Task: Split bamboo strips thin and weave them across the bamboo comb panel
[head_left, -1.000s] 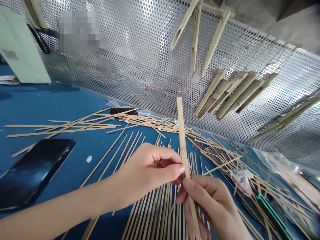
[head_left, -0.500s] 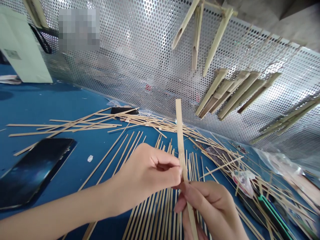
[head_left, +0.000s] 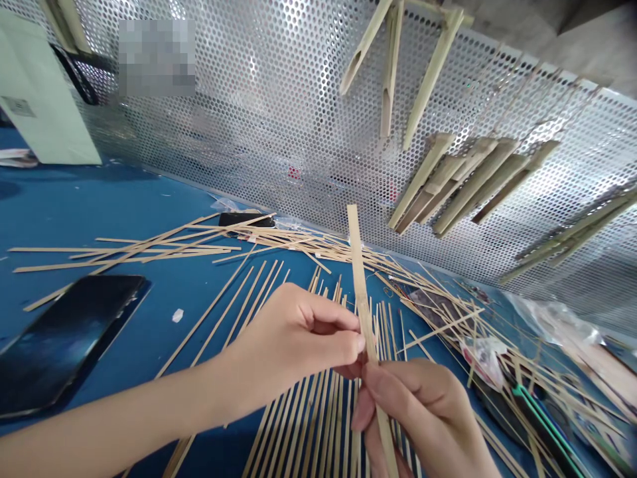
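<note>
Two bare hands are present in the head view, both on one flat bamboo strip (head_left: 357, 265). Left hand (head_left: 296, 332): thumb and fingers drawn together, pinching the strip's left edge. Right hand (head_left: 425, 405): thumb on the strip's face just below, fingers curled beneath. The strip is raised, its top tilting slightly left, above a row of thin strips (head_left: 312, 418) on the blue table (head_left: 124, 199). A dark phone (head_left: 74, 338) lies left of the hands; bamboo pieces (head_left: 475, 186) hang by a perforated panel (head_left: 223, 139).

Blue flat tabletop (head_left: 134, 206): glossy black rectangular phone (head_left: 74, 338) lower left, thin tan bamboo strips (head_left: 322, 411) bottom centre, pale-green bag (head_left: 54, 99) upper left
</note>
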The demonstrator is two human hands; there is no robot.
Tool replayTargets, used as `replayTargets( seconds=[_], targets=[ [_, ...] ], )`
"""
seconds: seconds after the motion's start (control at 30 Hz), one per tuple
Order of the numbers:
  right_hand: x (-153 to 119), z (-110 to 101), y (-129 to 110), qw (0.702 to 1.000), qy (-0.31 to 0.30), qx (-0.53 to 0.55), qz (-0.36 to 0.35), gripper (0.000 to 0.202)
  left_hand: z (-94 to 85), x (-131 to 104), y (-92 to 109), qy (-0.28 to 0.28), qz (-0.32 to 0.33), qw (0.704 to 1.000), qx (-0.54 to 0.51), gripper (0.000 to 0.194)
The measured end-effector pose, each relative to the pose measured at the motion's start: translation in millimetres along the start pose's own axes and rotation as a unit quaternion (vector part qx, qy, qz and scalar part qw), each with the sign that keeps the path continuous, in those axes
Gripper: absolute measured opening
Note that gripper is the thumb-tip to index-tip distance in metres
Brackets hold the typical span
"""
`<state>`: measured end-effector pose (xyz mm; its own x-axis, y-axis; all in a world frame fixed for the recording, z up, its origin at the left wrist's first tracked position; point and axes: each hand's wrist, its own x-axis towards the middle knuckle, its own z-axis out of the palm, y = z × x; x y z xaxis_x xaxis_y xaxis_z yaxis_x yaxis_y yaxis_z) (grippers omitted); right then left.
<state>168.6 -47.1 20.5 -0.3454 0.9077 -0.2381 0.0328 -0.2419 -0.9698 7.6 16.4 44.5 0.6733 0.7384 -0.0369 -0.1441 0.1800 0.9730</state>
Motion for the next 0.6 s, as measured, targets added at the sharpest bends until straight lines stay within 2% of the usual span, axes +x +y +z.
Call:
replayTargets(
  seconds=[0.23, 0.43, 0.6],
  targets=[
    [-1.1, 3.5, 1.7, 1.0, 0.023, -0.014, 0.001, 0.048, 2.3, -1.3, 0.5, -0.001, -0.001, 0.999, 0.045, 0.027],
    [-2.7, 4.5, 2.9, 0.998, 0.034, -0.042, -0.014, 0.045, 3.6, -2.0, -0.2, 0.013, -0.009, 0.999, 0.043, 0.027],
    [-2.3, 1.3, -1.3, 0.996, 0.035, -0.071, -0.038, 0.044, 2.4, -0.2, -2.7, -0.015, -0.003, 1.0, 0.01, 0.028]
  ],
)
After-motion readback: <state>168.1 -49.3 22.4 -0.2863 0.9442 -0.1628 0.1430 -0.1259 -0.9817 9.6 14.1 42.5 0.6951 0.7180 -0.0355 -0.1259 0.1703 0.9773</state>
